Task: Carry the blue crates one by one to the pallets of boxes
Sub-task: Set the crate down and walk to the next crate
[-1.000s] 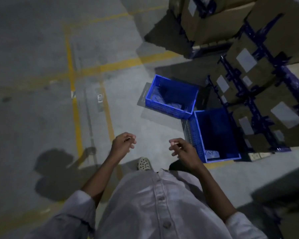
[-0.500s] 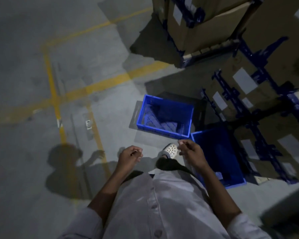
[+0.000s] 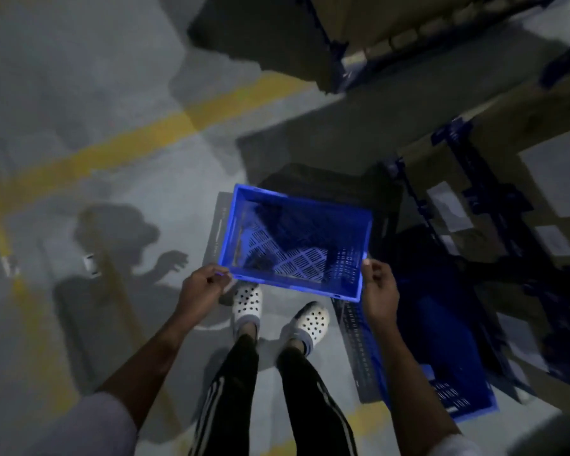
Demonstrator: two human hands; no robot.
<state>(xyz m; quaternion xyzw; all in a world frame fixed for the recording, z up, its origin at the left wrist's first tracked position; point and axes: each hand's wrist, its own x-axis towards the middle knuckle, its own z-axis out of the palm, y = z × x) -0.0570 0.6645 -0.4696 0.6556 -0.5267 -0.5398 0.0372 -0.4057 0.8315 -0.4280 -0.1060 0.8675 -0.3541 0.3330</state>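
Note:
An empty blue crate [image 3: 297, 284] with a slotted bottom sits straight ahead of my feet. My left hand [image 3: 203, 286] grips its near left corner with curled fingers. At the near right corner my right hand [image 3: 379, 287] holds the rim, thumb at the top edge. I cannot tell whether the crate rests on the floor or is just off it. A second blue crate [image 3: 441, 343] stands on the floor to the right, against the pallets of cardboard boxes [image 3: 540, 166].
Stacked cardboard boxes with blue strapping fill the right side, and another stack on a pallet [image 3: 375, 34] stands at the top. Yellow lines [image 3: 152, 133] cross the grey concrete floor on the left. My two white clogs [image 3: 247, 302] stand just behind the crate.
I have stepped up to the nearer crate and bent over it. Both hands, empty and in front of my body before, have reached down to its near corners and taken hold.

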